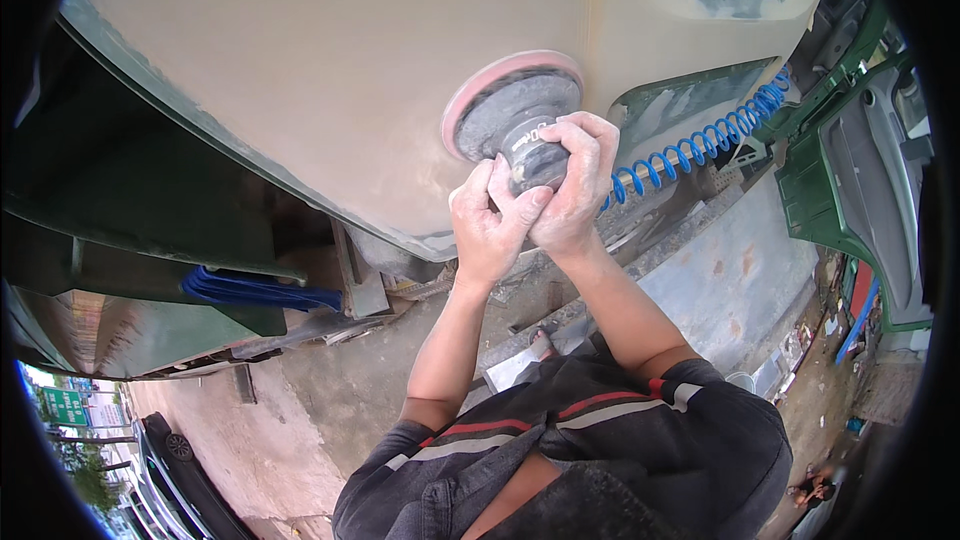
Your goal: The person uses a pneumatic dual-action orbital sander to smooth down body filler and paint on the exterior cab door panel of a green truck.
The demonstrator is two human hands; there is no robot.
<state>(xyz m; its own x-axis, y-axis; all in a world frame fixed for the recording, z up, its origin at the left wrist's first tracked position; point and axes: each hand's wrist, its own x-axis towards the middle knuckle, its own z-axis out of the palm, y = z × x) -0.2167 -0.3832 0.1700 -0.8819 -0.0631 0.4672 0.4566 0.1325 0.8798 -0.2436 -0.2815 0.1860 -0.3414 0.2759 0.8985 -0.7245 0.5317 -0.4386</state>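
- Left hand (488, 222) and right hand (578, 180): both wrapped closely around the head of the sander (517, 120).
- Sander: at the beige panel (330, 70), round pad facing it, head toward the person; long axis slants down and slightly right from pad to head.
- Blue coiled hose (700, 147): stretching up and right.
- Dark car (195, 480): far lower left.

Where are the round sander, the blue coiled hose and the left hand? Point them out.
Round sander (517, 122): head view, on its dark body above the pad.
Blue coiled hose (742, 121): head view, on its coils.
Left hand (488, 227): head view, on the middle of the hand.
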